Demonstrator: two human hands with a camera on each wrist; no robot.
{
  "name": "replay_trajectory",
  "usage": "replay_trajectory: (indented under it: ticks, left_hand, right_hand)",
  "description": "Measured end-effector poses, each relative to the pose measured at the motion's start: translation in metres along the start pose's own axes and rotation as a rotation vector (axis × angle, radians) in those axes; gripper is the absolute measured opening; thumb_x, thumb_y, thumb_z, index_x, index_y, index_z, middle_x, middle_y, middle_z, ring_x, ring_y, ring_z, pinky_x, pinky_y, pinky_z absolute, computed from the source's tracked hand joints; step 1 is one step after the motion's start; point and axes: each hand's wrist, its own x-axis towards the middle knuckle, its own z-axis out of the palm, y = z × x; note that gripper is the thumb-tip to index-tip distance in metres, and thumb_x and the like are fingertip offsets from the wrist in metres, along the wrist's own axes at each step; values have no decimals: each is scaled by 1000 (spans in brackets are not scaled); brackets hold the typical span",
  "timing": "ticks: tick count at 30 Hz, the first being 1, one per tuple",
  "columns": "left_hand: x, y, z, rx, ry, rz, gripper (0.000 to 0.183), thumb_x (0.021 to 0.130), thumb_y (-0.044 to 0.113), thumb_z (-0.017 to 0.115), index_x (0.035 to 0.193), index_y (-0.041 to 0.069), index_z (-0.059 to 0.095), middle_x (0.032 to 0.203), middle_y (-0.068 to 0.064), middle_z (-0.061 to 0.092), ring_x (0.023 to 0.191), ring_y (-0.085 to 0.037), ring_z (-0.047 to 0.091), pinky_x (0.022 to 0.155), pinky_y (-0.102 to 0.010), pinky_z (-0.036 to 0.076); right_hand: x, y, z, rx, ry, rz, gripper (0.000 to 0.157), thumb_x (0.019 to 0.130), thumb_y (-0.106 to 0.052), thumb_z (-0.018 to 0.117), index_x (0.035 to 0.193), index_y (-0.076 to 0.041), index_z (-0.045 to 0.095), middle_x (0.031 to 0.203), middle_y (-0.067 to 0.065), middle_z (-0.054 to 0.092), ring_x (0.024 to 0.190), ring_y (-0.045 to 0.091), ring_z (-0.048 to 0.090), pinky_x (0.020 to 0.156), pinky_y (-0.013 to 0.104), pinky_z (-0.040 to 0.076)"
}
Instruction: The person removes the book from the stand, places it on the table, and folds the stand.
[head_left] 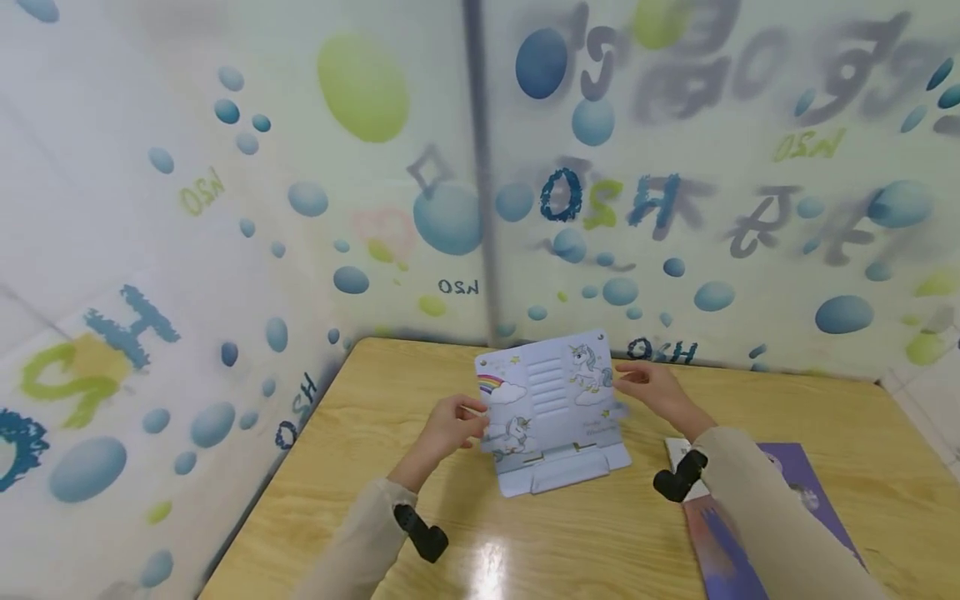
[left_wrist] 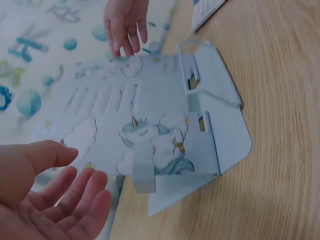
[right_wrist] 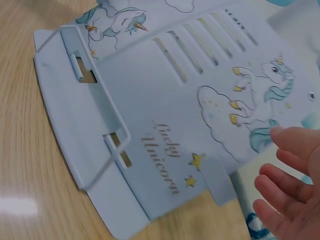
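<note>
A white metal book stand (head_left: 555,408) printed with unicorns, a rainbow and "Lucky Unicorn" stands tilted back on the wooden table. Its wire page holder (right_wrist: 102,105) runs along the lower ledge, and a small white tab (left_wrist: 144,170) sticks out past the side edge. Beside the stand's left edge is my left hand (head_left: 453,425), thumb and fingers apart with nothing between them. On the opposite side my right hand (head_left: 654,390) has its fingers loosely bent; in the right wrist view its thumb (right_wrist: 295,142) overlaps the panel's edge near a unicorn's tail.
A purple book (head_left: 806,483) with a white part lies at the right, partly under my right forearm. Behind the table (head_left: 360,417) rise walls (head_left: 420,108) with bubble prints and lettering. A dark wrist camera (head_left: 678,477) sits on my right sleeve.
</note>
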Motion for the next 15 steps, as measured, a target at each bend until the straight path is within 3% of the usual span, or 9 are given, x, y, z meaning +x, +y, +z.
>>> replay_trajectory:
  ticks: [2,6,15]
  left_hand:
    - [4,-4,-2,-18,46,-19,26,82,6,65,104,-6,57,80,-13,63,68,-18,61,56,-34,52]
    - [10,-10,3,-91,70,-54,34,81,8,68,107,-7,53,86,-13,60,72,-16,58,61,-34,52]
    - [21,-16,17,-209,155,-92,26,82,7,67,101,-6,55,87,-9,55,77,-16,51,66,-29,49]
  right_hand:
    - [3,-1,6,25,37,45,46,90,-19,59,125,9,48,111,26,55,102,37,52,81,44,45]
    - [8,-2,18,58,80,91,44,89,-14,60,124,10,47,108,24,55,99,35,52,78,40,46]
    - [15,-4,32,43,174,58,32,83,-8,66,107,10,57,88,13,58,80,23,51,65,28,42]
